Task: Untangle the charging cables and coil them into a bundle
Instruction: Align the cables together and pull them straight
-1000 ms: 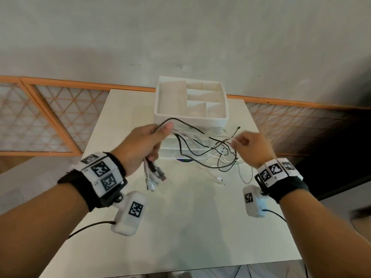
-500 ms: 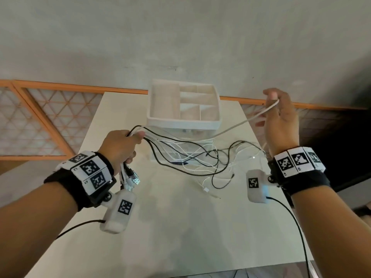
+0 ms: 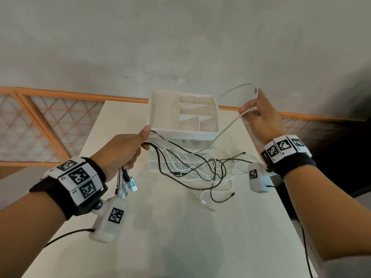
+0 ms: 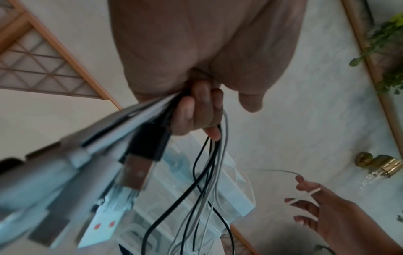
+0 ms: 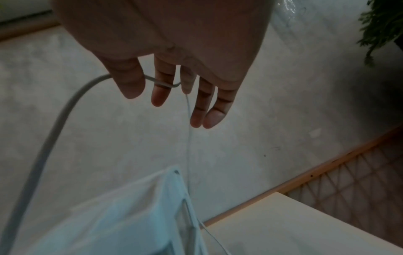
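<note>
My left hand (image 3: 138, 146) grips a bunch of black and white charging cables just behind their USB plugs (image 3: 128, 184), which hang below the fist (image 4: 196, 112). From it the tangled cables (image 3: 200, 170) sag onto the table in front of the organizer. My right hand (image 3: 254, 109) is raised to the right of the organizer. It pinches one white cable (image 3: 226, 130) between thumb and forefinger (image 5: 160, 89). That cable runs taut down to the tangle, and its free part arcs over the fingertips toward the organizer.
A white compartment organizer (image 3: 181, 133) stands on drawers at the back middle of the cream table (image 3: 180, 237). A grey wall and an orange lattice railing (image 3: 46, 125) lie behind. Loose cable ends (image 3: 204, 202) lie right of centre.
My right hand has lifted from the tangle up and to the right, drawing one white cable out of it. My left hand has stayed shut on the bunch and shifted slightly up.
</note>
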`<state>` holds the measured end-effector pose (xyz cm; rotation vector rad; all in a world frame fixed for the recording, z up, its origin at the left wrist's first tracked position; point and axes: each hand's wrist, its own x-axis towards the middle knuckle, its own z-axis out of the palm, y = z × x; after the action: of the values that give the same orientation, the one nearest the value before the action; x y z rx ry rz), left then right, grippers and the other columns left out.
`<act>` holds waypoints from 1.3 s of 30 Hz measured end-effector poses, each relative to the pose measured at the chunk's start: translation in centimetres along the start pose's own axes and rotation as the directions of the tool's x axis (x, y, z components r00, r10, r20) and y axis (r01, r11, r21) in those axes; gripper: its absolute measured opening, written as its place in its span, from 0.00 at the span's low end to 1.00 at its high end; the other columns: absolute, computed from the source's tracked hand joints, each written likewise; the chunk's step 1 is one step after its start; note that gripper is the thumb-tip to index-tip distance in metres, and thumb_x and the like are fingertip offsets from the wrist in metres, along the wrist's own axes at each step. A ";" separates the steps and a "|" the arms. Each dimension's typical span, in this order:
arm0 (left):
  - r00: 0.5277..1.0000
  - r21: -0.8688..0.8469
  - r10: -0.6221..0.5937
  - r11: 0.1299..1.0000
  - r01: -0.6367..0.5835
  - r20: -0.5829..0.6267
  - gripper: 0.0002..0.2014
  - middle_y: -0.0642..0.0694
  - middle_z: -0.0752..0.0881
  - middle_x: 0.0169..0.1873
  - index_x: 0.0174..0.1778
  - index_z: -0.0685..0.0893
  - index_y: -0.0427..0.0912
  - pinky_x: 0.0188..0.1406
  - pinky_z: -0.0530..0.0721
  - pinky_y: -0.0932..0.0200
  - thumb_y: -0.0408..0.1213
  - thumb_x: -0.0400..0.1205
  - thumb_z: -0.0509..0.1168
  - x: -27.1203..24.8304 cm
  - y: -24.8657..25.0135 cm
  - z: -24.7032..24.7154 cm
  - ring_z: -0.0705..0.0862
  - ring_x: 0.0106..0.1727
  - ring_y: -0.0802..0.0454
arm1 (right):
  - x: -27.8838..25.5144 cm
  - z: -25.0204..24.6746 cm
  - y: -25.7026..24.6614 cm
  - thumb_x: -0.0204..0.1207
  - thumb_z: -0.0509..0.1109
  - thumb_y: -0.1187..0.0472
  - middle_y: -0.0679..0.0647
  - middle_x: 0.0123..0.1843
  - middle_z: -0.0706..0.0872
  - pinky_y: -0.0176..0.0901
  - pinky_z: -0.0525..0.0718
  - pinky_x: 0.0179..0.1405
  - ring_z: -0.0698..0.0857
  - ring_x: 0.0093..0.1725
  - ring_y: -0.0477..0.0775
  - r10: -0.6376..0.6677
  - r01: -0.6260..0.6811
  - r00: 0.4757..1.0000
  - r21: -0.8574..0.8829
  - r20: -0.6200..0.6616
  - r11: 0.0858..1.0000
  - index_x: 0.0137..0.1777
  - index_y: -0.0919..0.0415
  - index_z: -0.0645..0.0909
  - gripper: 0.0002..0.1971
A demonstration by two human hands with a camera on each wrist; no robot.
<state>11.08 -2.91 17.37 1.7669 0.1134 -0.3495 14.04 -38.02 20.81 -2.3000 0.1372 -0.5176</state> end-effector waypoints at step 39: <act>0.936 0.578 0.252 0.737 -0.350 0.246 0.12 0.65 0.82 0.23 0.52 0.93 0.51 0.30 0.70 0.73 0.46 0.86 0.63 -3.7 -5.6 0.6 0.80 0.28 0.70 | -13.4 10.9 -1.2 0.60 0.81 0.34 0.46 0.86 0.65 0.65 0.62 0.82 0.65 0.85 0.50 -0.035 0.321 0.742 -0.309 0.670 0.896 0.85 0.34 0.48 0.58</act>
<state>5.98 -1.85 13.05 2.3548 -0.4519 -0.2966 6.14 -26.56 10.43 -2.7840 -0.3676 0.2884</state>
